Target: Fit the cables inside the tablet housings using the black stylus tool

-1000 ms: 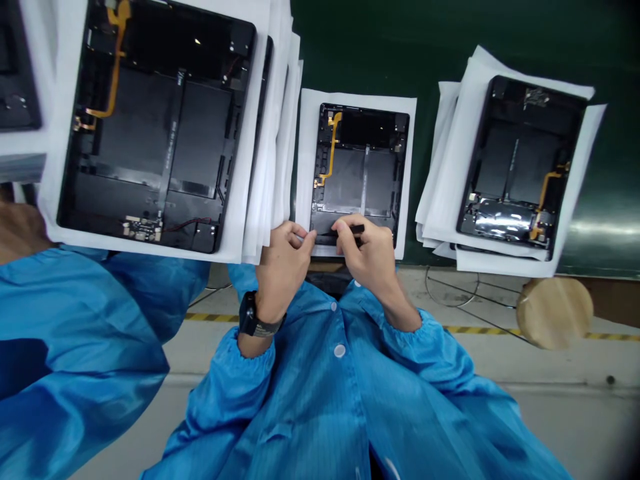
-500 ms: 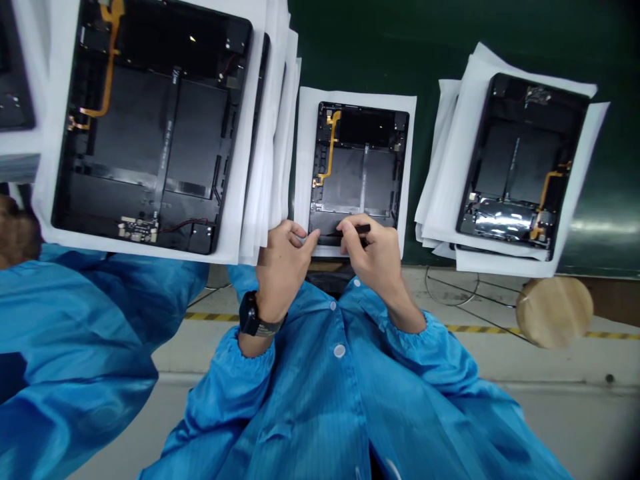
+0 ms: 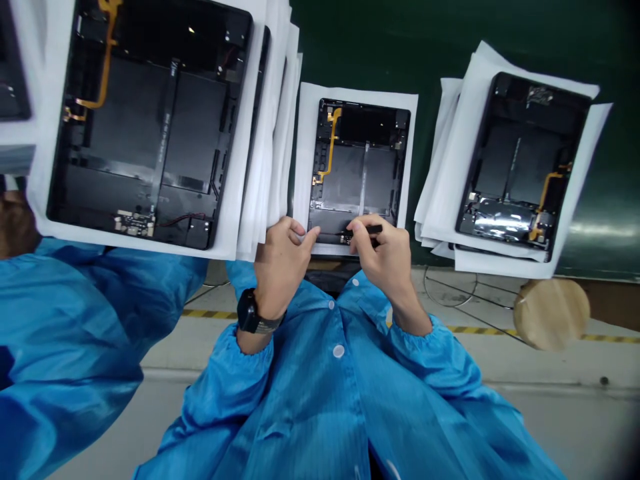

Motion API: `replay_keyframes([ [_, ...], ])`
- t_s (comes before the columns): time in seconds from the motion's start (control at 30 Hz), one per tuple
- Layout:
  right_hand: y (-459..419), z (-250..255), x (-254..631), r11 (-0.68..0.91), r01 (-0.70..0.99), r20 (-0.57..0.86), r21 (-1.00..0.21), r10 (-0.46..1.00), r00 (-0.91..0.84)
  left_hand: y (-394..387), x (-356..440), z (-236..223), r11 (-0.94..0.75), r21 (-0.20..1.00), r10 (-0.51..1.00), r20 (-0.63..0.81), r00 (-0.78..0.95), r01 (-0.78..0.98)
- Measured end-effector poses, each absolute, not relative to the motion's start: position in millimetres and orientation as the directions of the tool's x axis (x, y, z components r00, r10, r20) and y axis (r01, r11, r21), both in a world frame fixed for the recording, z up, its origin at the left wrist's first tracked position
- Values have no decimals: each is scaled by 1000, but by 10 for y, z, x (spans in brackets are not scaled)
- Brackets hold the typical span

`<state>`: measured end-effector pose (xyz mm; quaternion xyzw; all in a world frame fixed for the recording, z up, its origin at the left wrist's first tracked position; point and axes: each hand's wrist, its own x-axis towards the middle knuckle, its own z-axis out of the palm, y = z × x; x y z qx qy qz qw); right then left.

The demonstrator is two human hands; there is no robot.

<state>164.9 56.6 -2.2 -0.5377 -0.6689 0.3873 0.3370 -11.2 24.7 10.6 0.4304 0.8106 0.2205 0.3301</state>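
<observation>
An opened tablet [image 3: 380, 180] with a black inside, an orange flex cable [image 3: 330, 143] and a grey ribbon lies on white paper in front of me. My left hand [image 3: 284, 257] is at its near left corner, thumb stretched out and apart from the bent fingers, holding nothing. Over the near edge, my right hand [image 3: 385, 257] pinches a slim black tool [image 3: 374, 229]; its exact kind is unclear. Part of a small circuit board [image 3: 345, 237] shows beside the right fingertips. The right hand hides the tablet's near right corner.
To the left stands a tall stack of opened tablets [image 3: 135, 120] between white sheets. Another stack [image 3: 525, 160] lies to the right on the green table [image 3: 360, 40]. A person in a blue sleeve [image 3: 90, 320] is close at left. A round wooden stool [image 3: 551, 313] stands at right.
My right hand has shifted a little to the right with the black tool, and the small circuit board shows more. My left hand has hardly moved.
</observation>
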Motion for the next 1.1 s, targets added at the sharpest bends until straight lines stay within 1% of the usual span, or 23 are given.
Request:
replay_keyframes([
  [0.07,567,-19,1657,123,455,36,-882,980,-195,256,-85,118,522,604,851,-321,-416,602],
  [0.23,577,-15,1675,116,452,27,-885,980,-198,292,4,126,480,390,877,-230,-421,786],
  [0.3,580,-18,1683,118,451,28,-884,980,-199,295,17,114,460,347,887,-214,-409,817],
  [0.43,582,-22,1700,126,446,34,-886,977,-209,291,11,104,442,334,896,-206,-393,832],
  [0.63,581,-9,1705,123,457,35,-881,980,-195,308,3,122,447,353,894,-212,-396,822],
  [0.9,600,-8,1708,90,373,14,-924,980,-200,302,2,104,438,333,898,-208,-388,835],
  [1.1,599,-54,1706,105,388,12,-916,972,-236,305,-18,109,433,370,901,-208,-381,822],
])
